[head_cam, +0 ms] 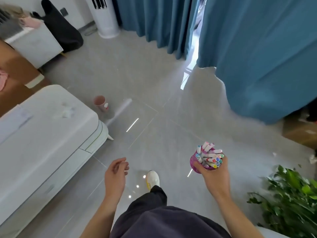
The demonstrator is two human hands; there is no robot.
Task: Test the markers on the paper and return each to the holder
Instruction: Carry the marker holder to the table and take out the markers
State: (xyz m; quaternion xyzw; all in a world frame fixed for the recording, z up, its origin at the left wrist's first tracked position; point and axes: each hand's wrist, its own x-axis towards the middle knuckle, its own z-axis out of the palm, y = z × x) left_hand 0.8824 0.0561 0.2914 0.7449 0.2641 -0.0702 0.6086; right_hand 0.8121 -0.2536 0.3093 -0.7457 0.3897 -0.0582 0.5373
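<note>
My right hand [215, 172] grips a pink see-through holder [194, 164] from below and carries it above the floor. Several markers [208, 156] with coloured caps stand and lean in the holder. My left hand [115, 176] hangs in front of me with loosely curled fingers and holds nothing. No paper shows in this view.
A white bed [42, 134] fills the left side. A pink bin [100, 103] stands on the grey tiled floor [154, 74] beside it. Blue curtains [257, 48] hang ahead and right. A green plant [291, 200] sits at lower right, a cardboard box [298, 131] behind it.
</note>
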